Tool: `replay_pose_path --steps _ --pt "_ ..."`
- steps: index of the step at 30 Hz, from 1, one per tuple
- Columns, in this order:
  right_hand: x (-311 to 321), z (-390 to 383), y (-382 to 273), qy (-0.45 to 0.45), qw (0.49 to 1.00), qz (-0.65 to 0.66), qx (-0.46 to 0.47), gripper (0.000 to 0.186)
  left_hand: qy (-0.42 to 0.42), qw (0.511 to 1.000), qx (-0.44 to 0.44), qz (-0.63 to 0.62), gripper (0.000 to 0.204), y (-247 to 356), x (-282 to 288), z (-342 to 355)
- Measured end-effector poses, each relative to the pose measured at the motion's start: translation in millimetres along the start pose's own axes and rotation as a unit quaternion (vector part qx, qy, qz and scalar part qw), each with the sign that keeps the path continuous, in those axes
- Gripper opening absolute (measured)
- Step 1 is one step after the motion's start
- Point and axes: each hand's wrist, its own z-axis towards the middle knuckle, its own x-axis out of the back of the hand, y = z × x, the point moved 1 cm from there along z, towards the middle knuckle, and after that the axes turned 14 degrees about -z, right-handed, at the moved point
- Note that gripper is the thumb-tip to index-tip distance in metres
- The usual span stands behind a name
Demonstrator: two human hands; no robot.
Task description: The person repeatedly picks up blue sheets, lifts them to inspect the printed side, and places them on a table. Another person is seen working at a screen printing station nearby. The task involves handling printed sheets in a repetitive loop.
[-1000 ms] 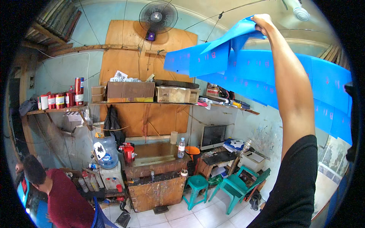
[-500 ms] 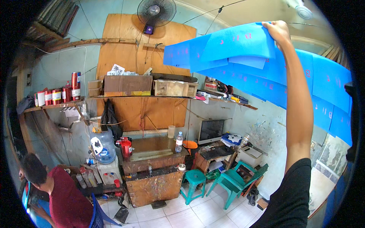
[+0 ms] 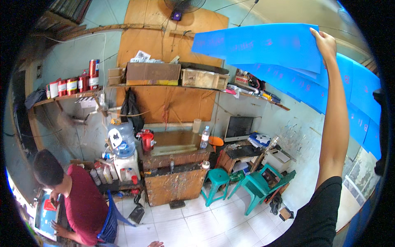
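Note:
My right arm is raised at the right, and my right hand (image 3: 325, 43) is closed on the edge of a blue sheet (image 3: 279, 45) with faint reddish-pink marks. This sheet stretches leftward from my fingers, overlapping other blue sheets (image 3: 362, 86) that spread in a row to the right. Only the fingertips of my left hand (image 3: 156, 244) show at the bottom edge; they look stretched out, with nothing seen in them.
At lower left a person in a maroon shirt (image 3: 84, 206) bends over a framed blue panel (image 3: 47, 216). A wooden workbench (image 3: 177, 185), a green stool (image 3: 216, 177) and a green chair (image 3: 255, 185) stand ahead. A shelf holds a cardboard box (image 3: 152, 74) and cans (image 3: 72, 85).
The view has tilted down. My right hand, still gripping the sheet, has moved right and lower against the room. My left fingertips have appeared. The person's hands now show over the panel.

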Motion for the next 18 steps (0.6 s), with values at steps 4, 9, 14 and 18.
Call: replay_pose_path --steps 4,9,14,18 --pt "20.6 -111.4 1.8 0.132 0.989 -0.017 0.061 0.044 0.018 0.995 -0.034 -0.093 0.026 21.5 12.0 -53.9" --pt "24.2 -460.3 -13.0 -0.12 0.967 0.197 -0.105 0.032 0.136 0.979 -0.15 0.013 0.033 32.4 71.2 -140.5" --pt "157.0 -902.3 -130.1 -0.953 0.239 0.168 -0.078 0.036 0.264 0.944 -0.2 0.003 0.031 48.4 161.8 -277.8" --pt "312.1 -1023.7 -264.3 -0.829 0.204 0.223 0.47 0.025 0.408 0.862 -0.275 -0.122 0.026 26.9 239.1 -416.3"
